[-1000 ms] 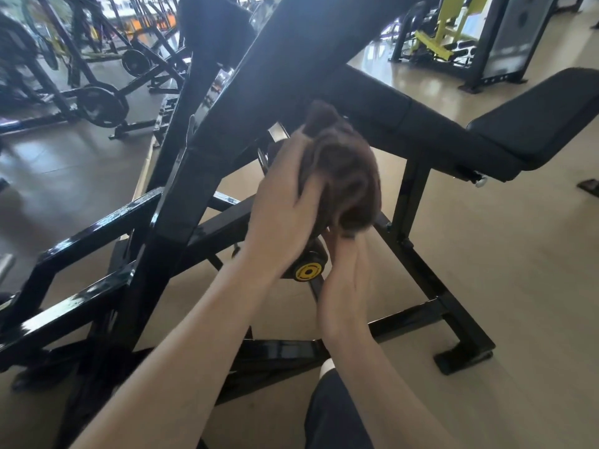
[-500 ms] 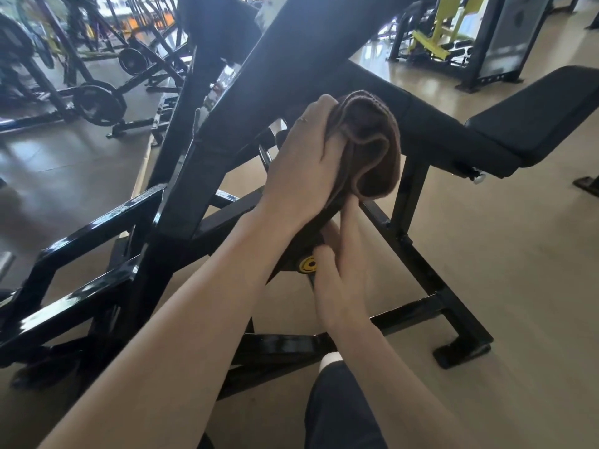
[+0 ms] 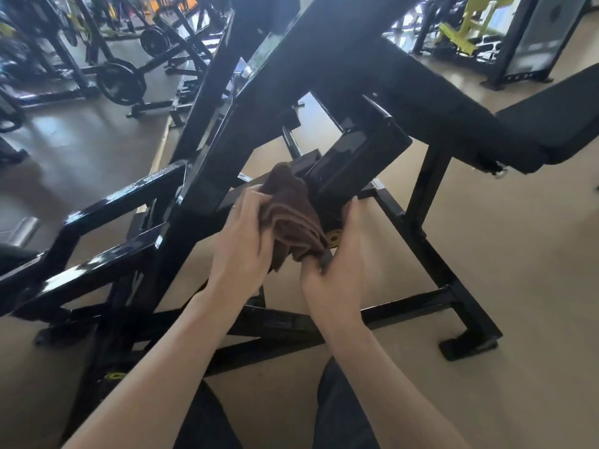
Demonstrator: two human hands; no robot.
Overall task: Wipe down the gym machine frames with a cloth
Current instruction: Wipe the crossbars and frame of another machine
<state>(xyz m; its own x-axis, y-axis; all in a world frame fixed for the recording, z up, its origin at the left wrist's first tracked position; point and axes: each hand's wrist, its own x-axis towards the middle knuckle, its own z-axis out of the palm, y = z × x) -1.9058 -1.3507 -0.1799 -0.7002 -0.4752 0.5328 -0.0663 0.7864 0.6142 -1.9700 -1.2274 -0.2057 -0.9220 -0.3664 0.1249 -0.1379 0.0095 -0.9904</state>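
The brown cloth (image 3: 293,218), gripped by the left hand (image 3: 241,251) and right hand (image 3: 334,270), is now dragged down off the pad onto the lower frame bracket (image 3: 353,157), so that section is probably being wiped next.

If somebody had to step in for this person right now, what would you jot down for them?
Left hand: gripping the brown cloth, bunched against the black frame's lower end.
Right hand: pinching the cloth's bottom edge, fingers up along the frame beside a yellow cap.
Done: cannot tell; the nearby bars look shiny.
Left: wipe this section, then probably the base bars and the left rails.
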